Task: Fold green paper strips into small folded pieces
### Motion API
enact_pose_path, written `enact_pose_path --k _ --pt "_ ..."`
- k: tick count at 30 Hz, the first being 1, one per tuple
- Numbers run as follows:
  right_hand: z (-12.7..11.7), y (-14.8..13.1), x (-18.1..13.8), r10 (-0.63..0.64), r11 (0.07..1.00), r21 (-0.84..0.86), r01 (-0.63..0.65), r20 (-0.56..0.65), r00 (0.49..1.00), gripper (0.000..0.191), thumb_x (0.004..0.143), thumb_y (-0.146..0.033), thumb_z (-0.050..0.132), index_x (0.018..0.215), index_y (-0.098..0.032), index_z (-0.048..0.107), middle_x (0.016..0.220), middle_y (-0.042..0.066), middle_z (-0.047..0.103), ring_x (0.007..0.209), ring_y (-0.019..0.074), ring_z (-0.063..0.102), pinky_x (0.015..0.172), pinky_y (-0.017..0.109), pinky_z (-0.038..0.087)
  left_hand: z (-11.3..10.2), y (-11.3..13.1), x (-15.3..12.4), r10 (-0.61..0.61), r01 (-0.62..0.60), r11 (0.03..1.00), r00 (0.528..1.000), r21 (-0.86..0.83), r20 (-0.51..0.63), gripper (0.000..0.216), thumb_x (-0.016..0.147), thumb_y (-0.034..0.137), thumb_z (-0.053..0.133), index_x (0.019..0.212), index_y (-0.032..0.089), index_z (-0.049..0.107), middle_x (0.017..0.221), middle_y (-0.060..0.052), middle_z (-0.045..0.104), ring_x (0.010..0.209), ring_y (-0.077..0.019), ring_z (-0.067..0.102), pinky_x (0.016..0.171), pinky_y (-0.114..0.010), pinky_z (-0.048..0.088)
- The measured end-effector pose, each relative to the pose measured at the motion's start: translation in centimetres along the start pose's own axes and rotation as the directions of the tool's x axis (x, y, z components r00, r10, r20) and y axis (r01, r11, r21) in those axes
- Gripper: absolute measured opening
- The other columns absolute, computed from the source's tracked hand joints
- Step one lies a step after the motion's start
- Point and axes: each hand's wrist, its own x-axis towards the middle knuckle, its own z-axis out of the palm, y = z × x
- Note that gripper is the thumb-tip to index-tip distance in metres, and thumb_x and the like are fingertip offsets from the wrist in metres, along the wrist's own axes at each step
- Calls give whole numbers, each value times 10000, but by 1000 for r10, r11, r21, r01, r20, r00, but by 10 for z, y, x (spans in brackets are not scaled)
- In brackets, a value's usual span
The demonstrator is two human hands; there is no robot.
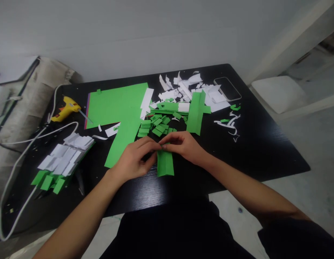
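- My left hand [136, 158]: thumb and forefinger pressed together, pinching the top edge of the folded green strip [165, 164].
- My right hand [183, 145]: fingertips closed on the same top edge, meeting my left fingertips.
- Folded green strip: matte paper, rectangular, with lengthwise creases; it lies flat on the black table [264, 144] near the front edge, directly below both hands.
- Green sheet [118, 104]: large and flat, with one corner cut away into a step; it lies to the left of my hands.
- Small green pieces [156, 126]: short rectangles, heaped just beyond my fingers.
- White scraps [183, 91]: irregular offcuts, piled further back.
- Yellow glue gun [66, 109]: plastic; it lies at the far left, with a white cable [21, 169] beside it.
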Motion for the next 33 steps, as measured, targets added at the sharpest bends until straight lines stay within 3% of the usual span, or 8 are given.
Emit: enact_pose_path --k 4,7,10,14,18,24,27,33 --pt "0 2 1 -37 999 37 37 -17 999 167 786 -192 775 949 -207 808 954 23 801 913 178 734 898 355 575 0 0 -1 -77 77 997 997 30 3 317 899 109 635 1199 213 626 995 -46 709 845 -169 697 757 -292 569" --pt "0 2 1 -62 995 72 63 -16 998 238 767 -133 747 977 -225 810 996 14 801 971 185 738 962 375 570 4 2 -1 -186 185 983 982 -23 -41 205 905 137 647 1099 197 620 913 -20 699 764 -143 670 721 -266 551" --pt "1 1 1 -81 992 94 83 -20 997 244 756 -140 774 979 -233 813 993 11 795 971 184 736 971 373 573 8 4 2 -338 320 926 939 -201 -60 31 950 204 628 978 192 623 796 -1 671 683 -130 638 645 -248 517" --pt "4 1 -1 -121 990 60 124 -56 991 226 769 -147 775 977 -229 805 994 21 784 960 189 734 946 372 588 9 8 6 -481 459 760 873 -460 76 137 995 301 605 930 185 639 661 14 666 601 -134 623 597 -252 489" --pt "6 2 -5 -245 963 -137 231 -99 964 220 805 -154 749 1000 -236 809 1077 54 764 1029 217 726 872 353 611 8 8 8 -502 484 688 855 -540 128 204 990 336 624 867 176 654 642 3 683 601 -142 641 618 -264 497" --pt "8 -1 -13 -541 733 -503 458 -23 841 274 941 -152 651 1161 -260 774 1162 62 789 1074 227 745 1005 411 582 9 7 9 -490 489 626 852 -608 182 305 1022 409 587 844 169 647 660 -17 691 627 -154 665 658 -281 520" --pt "7 0 -13 -553 700 -538 470 7 833 277 965 -126 596 1165 -246 746 1141 64 797 1052 224 759 969 394 596 9 8 9 -483 494 623 853 -606 199 356 1018 468 584 823 174 631 666 -25 694 634 -164 670 670 -295 534" --pt "3 13 -3 -490 735 -524 431 29 871 209 932 -119 602 1050 -229 734 1093 66 804 1025 232 769 957 388 599 15 1 7 -502 515 629 841 -582 202 429 997 552 582 782 182 607 661 -13 660 638 -168 646 669 -294 529"
